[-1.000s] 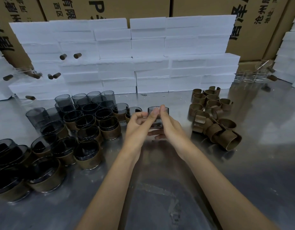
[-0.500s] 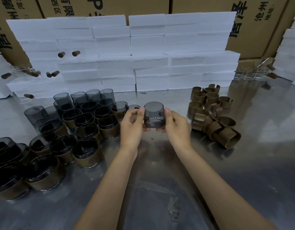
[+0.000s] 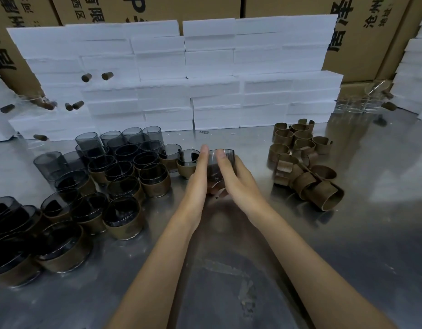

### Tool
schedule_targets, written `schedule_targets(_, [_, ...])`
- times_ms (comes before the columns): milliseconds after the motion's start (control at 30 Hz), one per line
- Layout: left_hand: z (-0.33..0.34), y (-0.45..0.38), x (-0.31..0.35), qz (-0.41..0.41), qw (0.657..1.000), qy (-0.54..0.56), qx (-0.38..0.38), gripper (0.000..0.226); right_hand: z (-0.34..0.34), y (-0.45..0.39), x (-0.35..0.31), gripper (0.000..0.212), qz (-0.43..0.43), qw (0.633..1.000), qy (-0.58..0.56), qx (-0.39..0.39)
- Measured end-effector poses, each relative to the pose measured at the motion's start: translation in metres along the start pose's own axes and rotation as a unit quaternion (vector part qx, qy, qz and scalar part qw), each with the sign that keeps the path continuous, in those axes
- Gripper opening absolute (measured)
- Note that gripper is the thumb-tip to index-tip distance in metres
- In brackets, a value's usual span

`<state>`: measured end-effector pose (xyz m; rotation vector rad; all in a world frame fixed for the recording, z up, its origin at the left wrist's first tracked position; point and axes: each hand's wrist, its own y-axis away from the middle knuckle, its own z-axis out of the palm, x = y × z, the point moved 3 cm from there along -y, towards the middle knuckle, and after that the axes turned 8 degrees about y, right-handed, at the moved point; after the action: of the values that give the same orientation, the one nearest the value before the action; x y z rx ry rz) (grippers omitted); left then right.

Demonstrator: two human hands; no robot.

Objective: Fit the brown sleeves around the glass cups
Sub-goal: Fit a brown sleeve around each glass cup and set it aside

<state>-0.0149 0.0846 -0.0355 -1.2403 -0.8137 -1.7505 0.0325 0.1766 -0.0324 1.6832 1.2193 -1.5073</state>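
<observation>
A smoky grey glass cup (image 3: 214,163) with no sleeve on it sits between my two hands, just above the steel table (image 3: 240,269). My left hand (image 3: 197,178) grips its left side, thumb straight up along the glass. My right hand (image 3: 239,181) wraps round its right side, fingers curled behind it. A heap of loose brown sleeves (image 3: 300,162) lies to the right, clear of my hands. To the left stand several cups fitted with brown sleeves (image 3: 121,218), and behind them several bare smoky cups (image 3: 91,144).
A wall of white foam blocks (image 3: 205,79) closes off the back of the table, with cardboard boxes (image 3: 361,34) behind it. Clear glasses (image 3: 357,105) stand at the back right. A sleeved cup (image 3: 186,162) sits right beside my left hand.
The cup was tilted with its mouth facing me half a second ago. It now sits lower and upright between my hands, which have closed in around its sides.
</observation>
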Motion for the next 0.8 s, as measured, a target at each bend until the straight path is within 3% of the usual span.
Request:
schedule_targets(133, [-0.003,-0.002,0.001,0.019,1.0,0.007,-0.007,0.065,-0.003,-0.004,0.004,0.06,-0.001,0.998,0.039,0.058])
schedule_targets(233, [-0.009,-0.005,0.001,0.045,0.998,0.015,0.031,0.052,-0.008,-0.006,0.004,0.051,-0.006,0.996,0.033,0.084])
schedule_targets(367, [-0.012,-0.007,0.004,0.045,0.998,0.031,0.015,0.029,-0.014,-0.008,0.005,0.035,-0.008,0.995,-0.022,0.096])
schedule_targets(467, [-0.011,-0.008,0.005,0.049,0.998,0.034,-0.02,0.03,-0.014,-0.008,0.007,0.035,0.067,0.983,-0.159,0.069])
schedule_targets(567, [-0.007,-0.007,0.004,0.047,0.997,0.021,-0.052,0.037,-0.012,-0.005,0.007,0.053,0.147,0.942,-0.302,0.011])
schedule_targets(733, [-0.004,-0.002,0.002,0.059,0.995,-0.013,-0.076,0.045,-0.015,-0.007,0.006,0.055,0.146,0.92,-0.363,-0.033])
schedule_targets(800, [-0.005,0.0,0.002,0.062,0.997,0.008,-0.045,0.053,-0.014,-0.007,0.005,0.05,0.135,0.927,-0.346,-0.046])
